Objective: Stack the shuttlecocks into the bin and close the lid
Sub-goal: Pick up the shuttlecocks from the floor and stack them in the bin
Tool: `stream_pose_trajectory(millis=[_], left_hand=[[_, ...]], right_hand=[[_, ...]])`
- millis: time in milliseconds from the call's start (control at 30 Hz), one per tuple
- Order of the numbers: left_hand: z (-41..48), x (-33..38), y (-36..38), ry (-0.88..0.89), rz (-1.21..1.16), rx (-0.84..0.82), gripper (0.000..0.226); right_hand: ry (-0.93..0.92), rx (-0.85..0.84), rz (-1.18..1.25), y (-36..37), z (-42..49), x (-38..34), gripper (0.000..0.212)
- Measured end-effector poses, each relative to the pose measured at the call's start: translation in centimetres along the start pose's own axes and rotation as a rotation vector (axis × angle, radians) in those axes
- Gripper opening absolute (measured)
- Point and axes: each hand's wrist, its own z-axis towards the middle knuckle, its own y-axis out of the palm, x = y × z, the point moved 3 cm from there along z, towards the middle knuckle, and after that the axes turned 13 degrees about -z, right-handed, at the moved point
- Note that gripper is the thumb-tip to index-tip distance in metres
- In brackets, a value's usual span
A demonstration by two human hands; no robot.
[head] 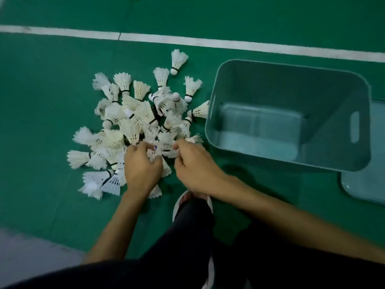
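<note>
Dark trouser legs (193, 243) fill the bottom of my view, with a white shoe (183, 200) poking out between my forearms onto the green floor (41, 105). Both my arms reach forward and down from there.

My left hand (142, 167) sits on the near edge of the pile (133, 126), fingers curled down into the feathers. My right hand (193, 165) is just beside it, fingers bent and pinching at a shuttlecock (166, 146) that lies between the two hands. Both hands seem to be working on the same small cluster, but the blur and the overlapping feathers keep me from telling whether either one has a firm hold on a single piece or only touches it.

Most of the white shuttlecocks lie in that loose heap on the floor, pointing every way, some on top of others. One (178, 60) lies apart at the far side, near a white line (187, 41) that crosses the floor.

To the right of the heap stands the bin (216, 113), teal, open at the top, with nothing visible inside and a handle slot in its right wall. One shuttlecock (200, 110) touches its left wall. Behind the bin's right corner, flat on the floor, lies the lid (373, 184), partly hidden by the bin.
</note>
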Motion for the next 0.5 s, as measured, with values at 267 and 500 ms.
stream_pose_trajectory(millis=[267,500], left_hand=[[-0.7,-2.0,3.0,0.155,0.14,-0.201,0.104],[-0.4,-1.2,4.7,0.319,0.287,-0.142,0.067]], right_hand=[[0.183,-0.056,-0.235,4.7,1.0,2.8,0.066],[0.194,0.017,-0.206,5.5,2.7,4.5,0.048]])
